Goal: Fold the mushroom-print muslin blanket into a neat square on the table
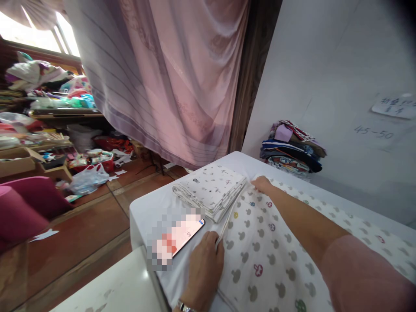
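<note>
A white cloth with grey and coloured mushroom-like prints point(256, 242) spreads over the white-covered table point(139, 212). My left hand point(205, 264), with a metal band at the wrist, is closed on the cloth's left edge. Farther back, my right hand point(261, 183) pinches the cloth's far corner, its arm stretched across the fabric. A folded white cloth with small dark prints point(212, 186) lies just beyond my left hand, beside the spread cloth. To the left of my left hand rests a phone point(186, 234) with its screen lit, partly blurred out.
A stack of folded clothes point(290, 149) stands by the white wall at the back right. Pink curtains point(188, 78) hang behind the table. Bags, boxes and a red basket clutter the left floor, near a pink chair point(42, 208). A white surface point(113, 281) adjoins the table at the front left.
</note>
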`<state>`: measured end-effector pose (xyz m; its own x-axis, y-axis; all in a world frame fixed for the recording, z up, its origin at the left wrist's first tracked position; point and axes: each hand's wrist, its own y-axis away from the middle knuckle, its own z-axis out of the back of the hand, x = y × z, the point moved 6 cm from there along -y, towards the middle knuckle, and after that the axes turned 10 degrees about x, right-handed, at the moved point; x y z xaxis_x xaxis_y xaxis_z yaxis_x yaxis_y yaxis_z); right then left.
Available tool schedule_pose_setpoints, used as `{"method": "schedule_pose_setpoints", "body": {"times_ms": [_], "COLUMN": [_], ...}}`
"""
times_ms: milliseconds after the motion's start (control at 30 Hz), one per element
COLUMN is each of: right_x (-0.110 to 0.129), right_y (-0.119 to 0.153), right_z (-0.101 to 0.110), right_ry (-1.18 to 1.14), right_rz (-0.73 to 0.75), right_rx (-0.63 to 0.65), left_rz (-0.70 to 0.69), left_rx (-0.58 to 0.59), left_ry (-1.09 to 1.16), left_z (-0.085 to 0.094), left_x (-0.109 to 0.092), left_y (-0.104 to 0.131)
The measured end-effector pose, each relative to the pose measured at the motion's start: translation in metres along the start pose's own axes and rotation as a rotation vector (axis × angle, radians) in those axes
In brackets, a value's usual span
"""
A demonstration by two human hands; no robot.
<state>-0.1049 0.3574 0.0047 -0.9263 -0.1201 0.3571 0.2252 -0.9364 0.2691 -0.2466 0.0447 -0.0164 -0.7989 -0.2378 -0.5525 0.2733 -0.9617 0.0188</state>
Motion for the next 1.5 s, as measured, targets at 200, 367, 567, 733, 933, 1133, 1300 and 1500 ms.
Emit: {"method": "schedule_pose_setpoints", "body": {"times_ms": [200,367,567,733,933,1133,1300,1500], "right_x": [0.004,0.01,0.006,0.009,0.024,0.032,0.032,0.035], "right_y": [0.007,0.009,0.015,0.015,0.015,0.009,0.007,0.015], "right_z": [-0.027,-0.041,-0.03,-0.01,-0.011,-0.028,-0.034,-0.033], "right_ry": [-0.096,-0.037,0.14,0.34,0.507,0.614,0.65,0.685], "right_rz": [0.028,0.138,0.286,0.399,0.474,0.476,0.512,0.583], "right_rx": [0.041,0.067,0.071,0.07,0.081,0.067,0.059,0.031], "left_rz": [-0.054,-0.087,-0.087,-0.112,-0.088,-0.061,-0.048,-0.05], "left_rx": [-0.011,-0.024,-0.036,-0.031,-0.01,0.042,0.053,0.039], "left_ry": [0.091,0.127,0.149,0.17,0.15,0.135,0.143,0.152], "left_z": [0.003,0.003,0.004,0.004,0.002,0.001,0.001,0.002], "left_x": [-0.004,-0.003,-0.003,-0.005,-0.003,-0.004,-0.003,-0.003], "left_y": [0.002,0.001,0.002,0.002,0.001,0.001,0.0,0.0]}}
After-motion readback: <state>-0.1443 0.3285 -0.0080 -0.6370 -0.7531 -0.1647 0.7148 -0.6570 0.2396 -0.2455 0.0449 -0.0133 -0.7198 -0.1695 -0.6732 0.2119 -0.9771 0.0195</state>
